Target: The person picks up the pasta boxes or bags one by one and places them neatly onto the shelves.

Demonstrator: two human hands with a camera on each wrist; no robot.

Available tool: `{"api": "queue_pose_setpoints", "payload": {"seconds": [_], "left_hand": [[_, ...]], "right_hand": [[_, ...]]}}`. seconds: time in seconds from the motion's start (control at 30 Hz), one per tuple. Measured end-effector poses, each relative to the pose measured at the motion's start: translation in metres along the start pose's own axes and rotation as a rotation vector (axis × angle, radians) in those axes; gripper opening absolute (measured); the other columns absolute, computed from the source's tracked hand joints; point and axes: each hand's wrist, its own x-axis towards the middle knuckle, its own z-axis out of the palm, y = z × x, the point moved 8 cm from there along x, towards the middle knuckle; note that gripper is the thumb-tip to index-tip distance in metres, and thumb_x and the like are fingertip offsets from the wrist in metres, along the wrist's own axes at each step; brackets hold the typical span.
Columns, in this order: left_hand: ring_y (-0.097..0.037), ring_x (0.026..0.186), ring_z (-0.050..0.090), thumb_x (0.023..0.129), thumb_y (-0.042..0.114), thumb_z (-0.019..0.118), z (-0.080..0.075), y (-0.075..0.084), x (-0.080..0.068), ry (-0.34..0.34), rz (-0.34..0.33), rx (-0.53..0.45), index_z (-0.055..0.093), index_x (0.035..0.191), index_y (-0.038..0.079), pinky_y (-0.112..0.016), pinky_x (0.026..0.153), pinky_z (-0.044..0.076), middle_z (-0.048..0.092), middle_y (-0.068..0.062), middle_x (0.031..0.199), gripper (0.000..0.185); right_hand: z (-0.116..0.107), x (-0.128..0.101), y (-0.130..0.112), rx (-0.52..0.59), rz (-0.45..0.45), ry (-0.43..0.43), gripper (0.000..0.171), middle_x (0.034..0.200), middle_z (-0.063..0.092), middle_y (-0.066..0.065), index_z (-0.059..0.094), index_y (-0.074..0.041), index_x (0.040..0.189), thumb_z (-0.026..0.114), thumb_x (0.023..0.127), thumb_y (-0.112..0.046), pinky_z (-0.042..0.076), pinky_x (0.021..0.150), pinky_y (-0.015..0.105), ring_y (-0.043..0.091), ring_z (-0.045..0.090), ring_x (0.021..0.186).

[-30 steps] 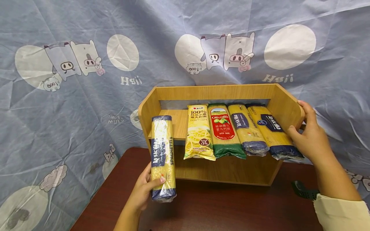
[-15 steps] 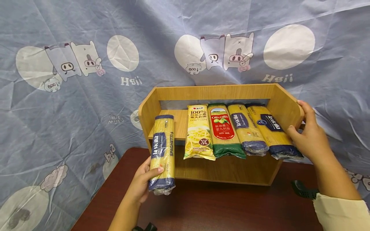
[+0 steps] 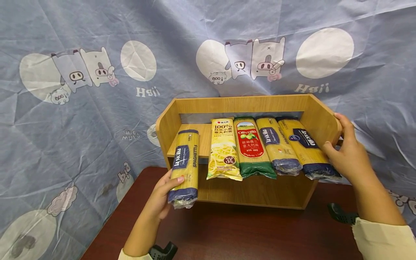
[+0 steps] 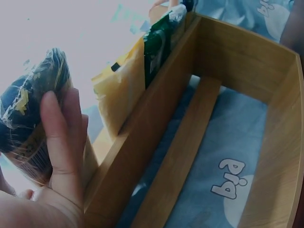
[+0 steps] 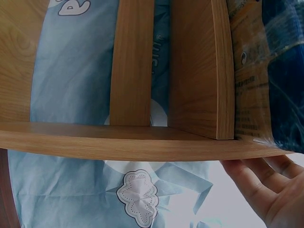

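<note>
A wooden shelf [image 3: 240, 103] stands on a dark table, and several pasta packs lie side by side on its board. My left hand [image 3: 162, 196] grips the lower end of a yellow and blue spaghetti pack [image 3: 185, 162]. The pack's far end lies on the board's left part, beside a yellow pack [image 3: 223, 148]. In the left wrist view, fingers [image 4: 61, 156] wrap the spaghetti pack [image 4: 28, 123] next to the shelf's edge [image 4: 156, 123]. My right hand [image 3: 347, 151] holds the shelf's right side panel, thumb inside near a blue-ended pack [image 3: 305, 146].
A green Olivoila pack [image 3: 251, 146] and another blue-labelled pack [image 3: 276, 144] fill the middle of the board. The brown table [image 3: 247, 231] runs toward me. A blue cartoon cloth [image 3: 81, 119] hangs behind. Black objects lie at the right [image 3: 341, 215] and at the bottom [image 3: 162, 251].
My left hand has carried the spaghetti pack up and forward, from in front of the shelf's left side onto the board's left part. The right hand has stayed on the side panel.
</note>
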Motion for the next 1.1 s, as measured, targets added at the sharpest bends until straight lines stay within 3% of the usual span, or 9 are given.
{"api": "queue_pose_setpoints", "payload": {"seconds": [0.1,0.23,0.3,0.47,0.57,0.77,0.93,1.1], "left_hand": [[-0.011,0.087,0.072,0.102,0.019,0.051,0.000,0.001,0.004,0.019,-0.019,0.002,0.033,0.150,0.007,-0.027,0.073,0.060,0.072,0.001,0.101,0.053],[-0.010,0.087,0.071,0.102,0.021,0.051,-0.001,0.001,0.013,0.059,-0.058,-0.006,0.034,0.152,0.011,-0.027,0.073,0.059,0.071,0.003,0.101,0.053],[-0.010,0.087,0.070,0.102,0.022,0.052,-0.003,-0.001,0.017,0.079,-0.077,-0.021,0.035,0.152,0.014,-0.027,0.072,0.059,0.071,0.003,0.102,0.053],[-0.011,0.087,0.070,0.101,0.024,0.052,-0.006,-0.005,0.022,0.124,-0.108,-0.044,0.035,0.152,0.018,-0.027,0.073,0.057,0.070,0.003,0.102,0.054],[-0.011,0.088,0.069,0.101,0.026,0.053,-0.007,-0.006,0.020,0.168,-0.111,-0.042,0.037,0.151,0.021,-0.028,0.074,0.057,0.070,0.002,0.103,0.052],[-0.013,0.097,0.066,0.101,0.023,0.055,-0.004,-0.002,0.005,0.246,-0.047,-0.056,0.034,0.150,0.022,-0.027,0.076,0.055,0.059,-0.003,0.120,0.053],[-0.013,0.100,0.064,0.101,0.016,0.054,0.005,0.001,-0.010,0.232,0.017,-0.100,0.022,0.156,0.024,-0.024,0.079,0.055,0.049,-0.007,0.132,0.064],[-0.014,0.106,0.065,0.100,0.006,0.053,0.012,0.003,-0.022,0.155,0.111,-0.099,0.016,0.160,0.023,-0.025,0.087,0.056,0.045,-0.009,0.141,0.072]], "right_hand": [[0.000,0.000,-0.001,-0.003,-0.003,0.001,0.084,0.147,0.042,0.040,0.005,-0.037,0.162,0.054,0.097,-0.017,0.049,0.069,0.044,0.065,0.053,0.116],[0.000,0.001,-0.001,0.000,-0.002,0.001,0.084,0.145,0.043,0.040,0.006,-0.037,0.162,0.055,0.097,-0.017,0.042,0.065,0.028,0.065,0.053,0.116],[0.000,0.000,0.000,0.003,-0.001,0.000,0.083,0.145,0.043,0.040,0.006,-0.037,0.162,0.055,0.097,-0.017,0.042,0.066,0.029,0.065,0.053,0.116],[0.002,0.000,0.000,0.006,0.003,-0.001,0.083,0.145,0.043,0.041,0.006,-0.036,0.162,0.054,0.097,-0.017,0.048,0.073,0.054,0.065,0.053,0.116],[0.002,-0.001,0.000,0.004,0.001,0.000,0.084,0.144,0.043,0.041,0.006,-0.036,0.162,0.054,0.097,-0.017,0.047,0.075,0.057,0.065,0.053,0.116],[0.002,-0.001,-0.001,0.008,0.000,0.000,0.084,0.143,0.044,0.041,0.006,-0.037,0.161,0.055,0.096,-0.017,0.047,0.074,0.050,0.063,0.053,0.116],[0.001,-0.001,0.000,0.002,0.005,0.003,0.084,0.142,0.046,0.041,0.006,-0.039,0.161,0.055,0.096,-0.018,0.043,0.070,0.038,0.061,0.054,0.116],[0.001,-0.001,0.000,0.003,0.011,0.002,0.084,0.142,0.045,0.042,0.005,-0.037,0.161,0.054,0.096,-0.018,0.046,0.076,0.056,0.063,0.053,0.117]]}}
